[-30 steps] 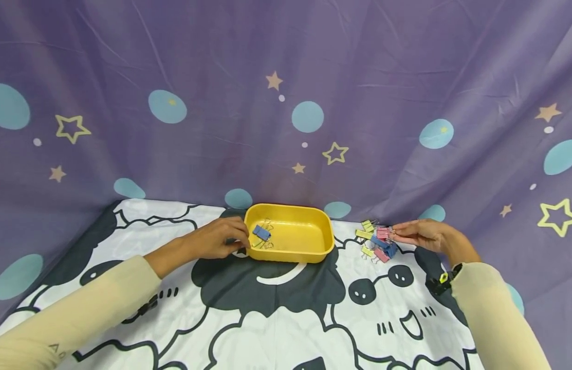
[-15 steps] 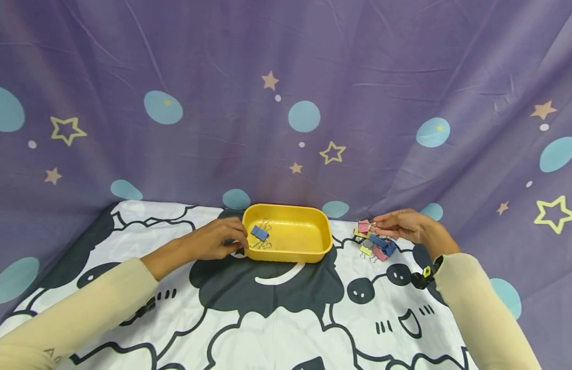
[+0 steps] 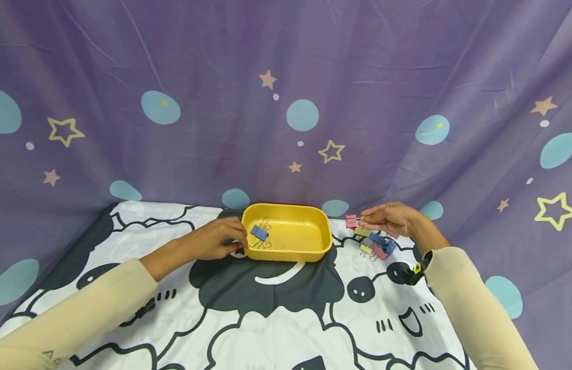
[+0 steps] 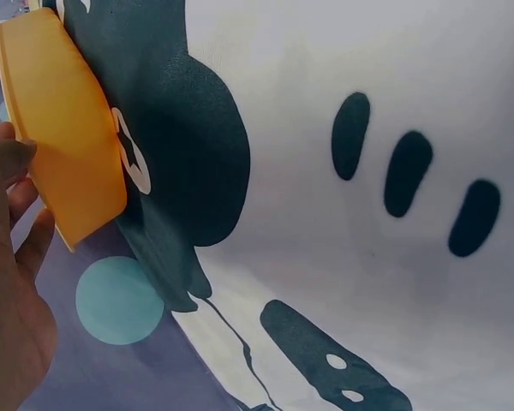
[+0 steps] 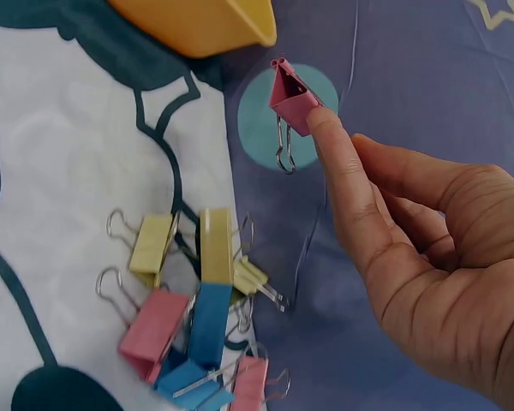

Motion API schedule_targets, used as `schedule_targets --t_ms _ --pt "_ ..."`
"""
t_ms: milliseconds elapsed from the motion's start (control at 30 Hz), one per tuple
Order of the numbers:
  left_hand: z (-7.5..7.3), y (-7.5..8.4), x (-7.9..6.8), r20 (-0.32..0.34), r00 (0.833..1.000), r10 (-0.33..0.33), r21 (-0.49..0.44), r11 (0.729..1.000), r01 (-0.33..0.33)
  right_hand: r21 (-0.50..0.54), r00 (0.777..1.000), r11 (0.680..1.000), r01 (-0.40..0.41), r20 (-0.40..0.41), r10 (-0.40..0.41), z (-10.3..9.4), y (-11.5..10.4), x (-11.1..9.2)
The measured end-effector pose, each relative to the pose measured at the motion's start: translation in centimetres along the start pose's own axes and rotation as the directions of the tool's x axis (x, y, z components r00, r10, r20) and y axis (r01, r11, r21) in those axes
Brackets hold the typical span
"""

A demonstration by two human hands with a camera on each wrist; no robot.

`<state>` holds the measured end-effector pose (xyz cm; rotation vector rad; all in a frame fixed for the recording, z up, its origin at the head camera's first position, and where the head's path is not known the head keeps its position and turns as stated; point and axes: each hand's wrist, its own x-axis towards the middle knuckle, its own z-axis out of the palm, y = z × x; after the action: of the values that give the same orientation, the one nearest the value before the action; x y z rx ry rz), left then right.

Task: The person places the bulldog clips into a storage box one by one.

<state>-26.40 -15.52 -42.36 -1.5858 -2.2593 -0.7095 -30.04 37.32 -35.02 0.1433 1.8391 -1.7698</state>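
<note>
In the right wrist view my right hand (image 5: 428, 231) pinches a pink binder clip (image 5: 295, 103) at the fingertips, one wire handle hanging down. The head view has that hand (image 3: 391, 218) with the clip (image 3: 351, 221) just right of a yellow tray (image 3: 286, 255). My left hand (image 3: 218, 239) is at the tray's left end; in the left wrist view its thumb and fingers grip the tray's rim (image 4: 77, 128). A blue binder clip (image 3: 259, 233) lies inside the tray's left side, wire handles around it. Beneath the right hand is a pile with yellow (image 5: 154, 244), pink (image 5: 154, 330) and blue clips (image 5: 208, 325).
A white cloth (image 3: 286, 334) with black cartoon animal faces covers the table. Behind its far edge hangs a purple curtain (image 3: 221, 103) with stars and blue dots; the tray and the pile both stand close to it.
My right hand has lifted the pink clip off the pile and moved it left toward the tray. The left hand keeps its place on the tray's left end.
</note>
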Motion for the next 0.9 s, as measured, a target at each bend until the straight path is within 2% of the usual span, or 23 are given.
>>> schedule_targets --t_ms 300,633,900 --pt "0.1 -0.1 -0.1 0.005 1.0 -0.011 -0.001 1.0 0.011 -0.099 0.999 0.994 0.042 -0.017 -0.044 3.2 -1.1 1.0" --pt "0.0 0.2 0.0 0.002 1.0 -0.012 -0.008 1.0 0.012 -0.144 0.998 0.989 0.038 -0.052 -0.046 6.7 -2.4 1.8" --pt "0.0 0.1 0.0 0.015 1.0 -0.024 -0.001 1.0 0.024 -0.124 0.996 0.991 0.052 -0.07 -0.061 8.5 -2.9 2.4"
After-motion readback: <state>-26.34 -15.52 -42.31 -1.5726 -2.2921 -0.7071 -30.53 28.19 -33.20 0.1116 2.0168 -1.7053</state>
